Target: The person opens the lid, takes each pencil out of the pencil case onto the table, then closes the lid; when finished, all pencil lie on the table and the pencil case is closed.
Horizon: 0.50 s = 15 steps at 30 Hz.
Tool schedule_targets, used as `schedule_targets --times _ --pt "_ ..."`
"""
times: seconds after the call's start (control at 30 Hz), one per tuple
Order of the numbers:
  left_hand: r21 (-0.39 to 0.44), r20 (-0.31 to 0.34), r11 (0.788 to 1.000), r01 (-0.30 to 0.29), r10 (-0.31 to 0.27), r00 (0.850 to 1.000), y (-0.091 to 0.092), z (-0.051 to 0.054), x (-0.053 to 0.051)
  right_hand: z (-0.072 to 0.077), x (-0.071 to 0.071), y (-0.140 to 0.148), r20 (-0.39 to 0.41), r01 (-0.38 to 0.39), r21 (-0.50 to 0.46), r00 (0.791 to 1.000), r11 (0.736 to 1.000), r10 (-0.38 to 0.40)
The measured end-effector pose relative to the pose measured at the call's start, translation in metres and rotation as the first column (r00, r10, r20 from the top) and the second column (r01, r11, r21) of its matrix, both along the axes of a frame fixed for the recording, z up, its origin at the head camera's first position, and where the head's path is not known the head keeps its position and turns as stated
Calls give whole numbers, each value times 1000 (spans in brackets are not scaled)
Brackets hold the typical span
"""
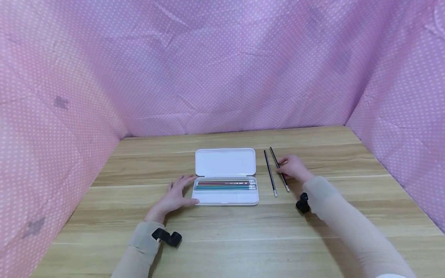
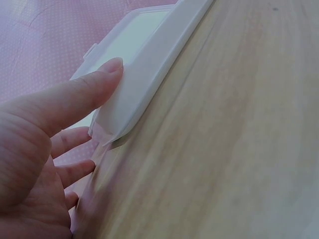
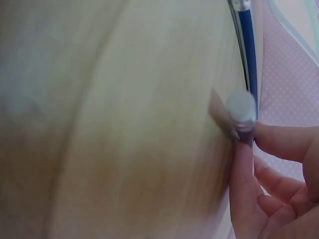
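A white pencil case (image 1: 217, 198) lies on the table with its lid (image 1: 225, 162) folded back. Several pencils (image 1: 224, 188), teal and dark red among them, lie side by side inside. My left hand (image 1: 176, 196) spans the case's left end with its fingers spread. In the left wrist view its thumb (image 2: 94, 89) rests against the case's outer wall. On the right, my right hand (image 1: 293, 168) pinches a dark pencil (image 1: 274, 155) between thumb and forefinger; its pale eraser (image 3: 241, 107) faces the right wrist camera. A second dark pencil (image 1: 269, 173) lies just left of it.
The wooden table (image 1: 222, 239) extends around the case and pencils. Pink dotted cloth (image 1: 222, 77) hangs along its back and both sides. A small black camera is strapped to each wrist.
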<state>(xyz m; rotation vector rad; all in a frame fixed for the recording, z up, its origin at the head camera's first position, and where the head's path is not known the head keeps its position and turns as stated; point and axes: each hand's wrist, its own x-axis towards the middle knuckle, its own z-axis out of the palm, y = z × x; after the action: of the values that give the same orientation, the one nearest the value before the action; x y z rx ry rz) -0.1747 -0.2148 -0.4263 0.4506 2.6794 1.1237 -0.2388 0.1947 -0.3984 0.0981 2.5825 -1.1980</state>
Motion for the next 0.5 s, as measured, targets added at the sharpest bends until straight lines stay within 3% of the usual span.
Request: schedule_targets --times 0.5 --pt "-11 9 1000 -6 7 1000 -1 -3 -2 -1 -2 0 6 -8 -7 1000 1000 8"
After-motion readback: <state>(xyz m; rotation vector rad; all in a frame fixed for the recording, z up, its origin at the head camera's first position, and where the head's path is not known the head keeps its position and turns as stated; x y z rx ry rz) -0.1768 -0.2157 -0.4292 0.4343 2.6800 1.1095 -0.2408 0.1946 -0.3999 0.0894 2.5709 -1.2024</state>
